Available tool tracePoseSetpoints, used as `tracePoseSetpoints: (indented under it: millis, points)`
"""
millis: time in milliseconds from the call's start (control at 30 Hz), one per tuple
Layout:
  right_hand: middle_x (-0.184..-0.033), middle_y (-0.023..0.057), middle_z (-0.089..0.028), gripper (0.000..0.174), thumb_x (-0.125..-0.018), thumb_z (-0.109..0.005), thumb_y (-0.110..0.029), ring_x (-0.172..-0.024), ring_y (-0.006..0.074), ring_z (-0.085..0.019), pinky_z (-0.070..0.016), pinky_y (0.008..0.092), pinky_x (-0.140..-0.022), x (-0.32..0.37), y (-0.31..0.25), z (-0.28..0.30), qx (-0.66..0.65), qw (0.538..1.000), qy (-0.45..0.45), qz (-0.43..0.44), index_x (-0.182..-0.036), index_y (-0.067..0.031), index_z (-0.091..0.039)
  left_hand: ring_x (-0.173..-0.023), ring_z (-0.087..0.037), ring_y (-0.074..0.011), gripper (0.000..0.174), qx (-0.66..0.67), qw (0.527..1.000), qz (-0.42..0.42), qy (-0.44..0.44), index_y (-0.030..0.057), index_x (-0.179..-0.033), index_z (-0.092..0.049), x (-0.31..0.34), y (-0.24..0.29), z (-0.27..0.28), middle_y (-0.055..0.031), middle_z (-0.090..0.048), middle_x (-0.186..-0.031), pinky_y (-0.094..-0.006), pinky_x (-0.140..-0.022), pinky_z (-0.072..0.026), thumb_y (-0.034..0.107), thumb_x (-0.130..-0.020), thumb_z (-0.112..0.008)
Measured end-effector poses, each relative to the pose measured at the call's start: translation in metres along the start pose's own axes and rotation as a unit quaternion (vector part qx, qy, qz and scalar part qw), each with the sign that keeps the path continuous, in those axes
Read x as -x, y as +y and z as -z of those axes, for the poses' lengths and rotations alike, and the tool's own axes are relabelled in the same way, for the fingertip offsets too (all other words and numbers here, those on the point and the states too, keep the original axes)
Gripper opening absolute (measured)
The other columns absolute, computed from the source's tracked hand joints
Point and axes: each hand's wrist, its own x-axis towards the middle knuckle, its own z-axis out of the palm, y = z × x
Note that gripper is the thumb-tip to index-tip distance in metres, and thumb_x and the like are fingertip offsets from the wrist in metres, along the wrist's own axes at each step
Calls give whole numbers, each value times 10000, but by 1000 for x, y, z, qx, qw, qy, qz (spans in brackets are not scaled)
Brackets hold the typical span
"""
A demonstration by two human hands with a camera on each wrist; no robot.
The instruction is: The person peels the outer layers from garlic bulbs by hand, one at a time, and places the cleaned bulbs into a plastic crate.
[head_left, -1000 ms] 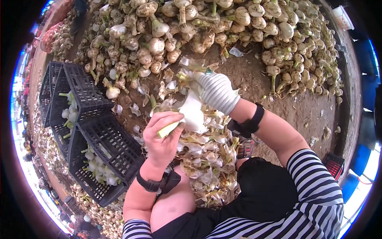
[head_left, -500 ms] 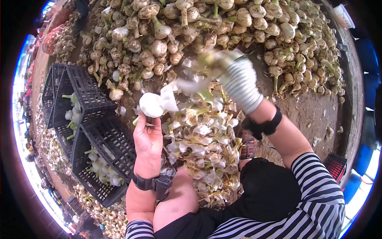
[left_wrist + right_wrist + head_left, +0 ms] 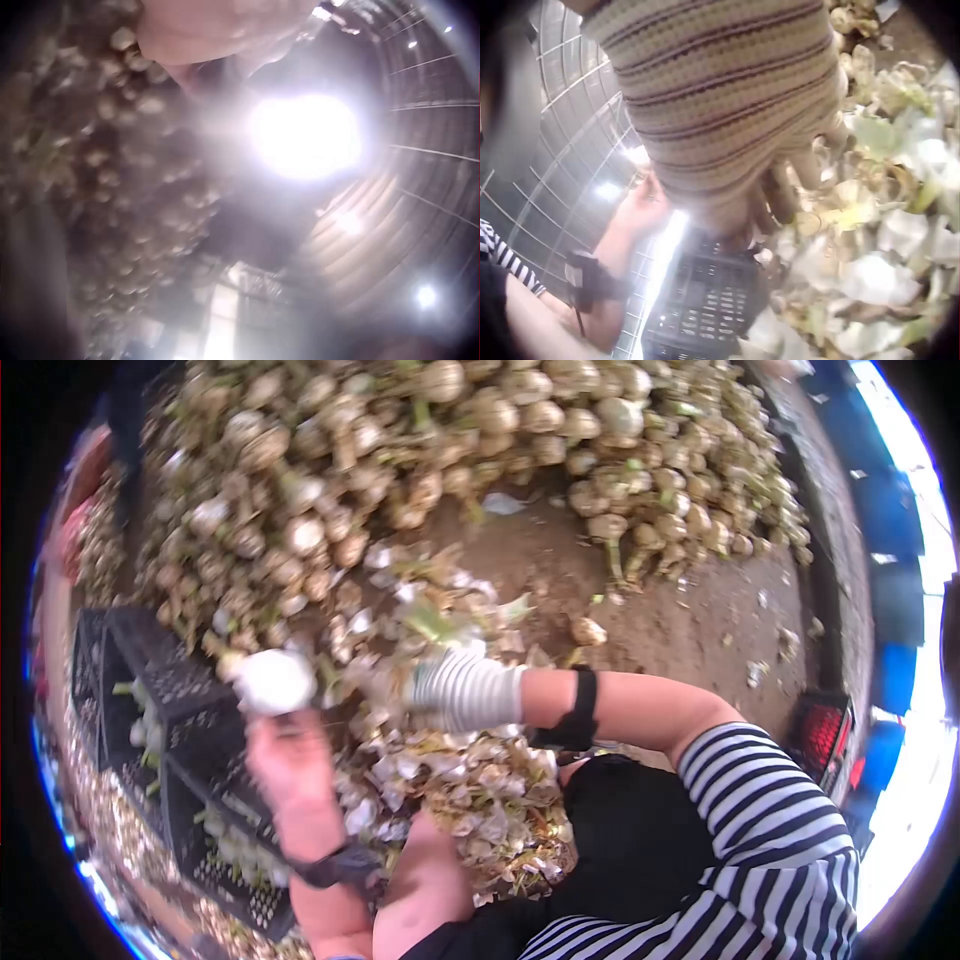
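In the head view my bare left hand (image 3: pixel 290 760) is blurred, its fingers at a peeled white garlic bulb (image 3: pixel 275 682) held up beside the black crates. The left wrist view has only part of this hand (image 3: pixel 225 30), with the bulb not visible. My right hand (image 3: pixel 468 688), in a striped knit glove, is low over the heap of stripped garlic skins (image 3: pixel 470 780). Its gloved fingers (image 3: pixel 804 169) point down loosely and apart in the right wrist view, nothing visible between them. A pale green leafy scrap (image 3: pixel 437 622) appears just beyond the glove.
Black plastic crates (image 3: pixel 190 690) stand at the left, holding peeled bulbs (image 3: pixel 240 850) with green stems. A large pile of unpeeled garlic (image 3: pixel 400 430) spreads across the far side. A red crate (image 3: pixel 823 732) stands at the right. My bare knee (image 3: pixel 430 880) is close beside the skins.
My left hand has carried the white garlic bulb leftward towards the crates. My right hand swung away with stripped outer leaves, then came down over the skins. The head view has shifted.
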Motion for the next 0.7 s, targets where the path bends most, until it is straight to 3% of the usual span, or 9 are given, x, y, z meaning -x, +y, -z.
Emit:
tracePoseSetpoints:
  millis: [33, 100, 200, 233, 367, 433, 533, 600, 700]
  points:
    - [-980, 157, -612, 382, -727, -599, -216, -921, 304, -589, -399, 532, -885, 8, 6, 9, 25, 961, -270, -50, -1102, -144, -603, -1022, -575, -244, 341, -6, 993, -85, -79, -24, -1224, -454, -18, 25, 8, -162, -544, -1175, -319, -825, -542, 150, -931, -455]
    - [-950, 155, -613, 400, -722, -600, -180, -918, 291, -593, -429, 490, -867, 19, 26, 24, 150, 963, -120, -188, -1119, -142, -591, -1126, -518, -295, 493, 251, 927, -101, -260, -51, -1319, -333, -63, 110, 57, -225, -452, -1283, -355, -881, -518, 261, -948, -423]
    - [-863, 114, -625, 427, -662, -667, -111, -847, 266, -607, -499, 373, -755, 34, 71, 96, 198, 859, 159, -444, -1076, -115, -559, -1197, -454, -318, 574, 211, 937, -251, -118, -39, -1359, -268, -31, 122, 35, -249, -381, -1339, -381, -913, -497, 320, -941, -430]
    - [-877, 112, -630, 482, -638, -698, -125, -826, 257, -611, -505, 376, -723, 66, 104, 100, 259, 833, 362, -329, -1087, -122, -523, -1216, -432, -320, 602, 193, 949, -230, -92, -31, -1372, -245, -25, 103, 30, -252, -353, -1356, -389, -912, -497, 332, -934, -442]
    - [-944, 123, -629, 509, -660, -707, -191, -823, 250, -608, -487, 339, -740, 120, 175, 92, 217, 667, 270, -660, -1125, -113, -514, -949, -606, -221, 337, 64, 990, -2, -129, -43, -1116, -508, -27, 24, 40, -155, -618, -1019, -320, -784, -536, 236, -928, -482]
    - [-923, 119, -632, 483, -676, -691, -185, -810, 238, -605, -481, 333, -742, 115, 170, 79, 148, 704, 319, -617, -1122, -105, -525, -846, -608, -187, 179, -10, 995, 51, -89, -17, -1026, -580, -11, -8, 16, -102, -625, -918, -272, -736, -536, 85, -901, -503]
    - [-882, 122, -635, 416, -700, -659, -136, -769, 216, -599, -480, 304, -721, 78, 113, 68, -47, 839, 273, -469, -1097, -63, -558, -1134, -466, -274, 546, -312, 933, 55, -172, 35, -1349, -297, 6, -40, -2, -123, -471, -1227, -429, -930, -412, 239, -891, -513]
    - [-874, 119, -638, 407, -686, -667, -104, -829, 208, -618, -483, 309, -751, 38, 50, 67, -193, 927, 115, -300, -1084, -89, -584, -1217, -383, -273, 618, -278, 918, 159, -234, 189, -1397, -208, 17, -51, -8, -140, -318, -1350, -457, -922, -420, 109, -860, -504]
    - [-807, 98, -621, 485, -657, -763, -261, -775, 284, -606, -463, 389, -712, 1, 11, 69, -16, 993, 100, 56, -1093, -142, -588, -1002, -534, -188, 614, -248, 891, 281, -257, 109, -1329, -281, 32, -52, -12, -77, -431, -1228, -368, -773, -517, 64, -795, -580]
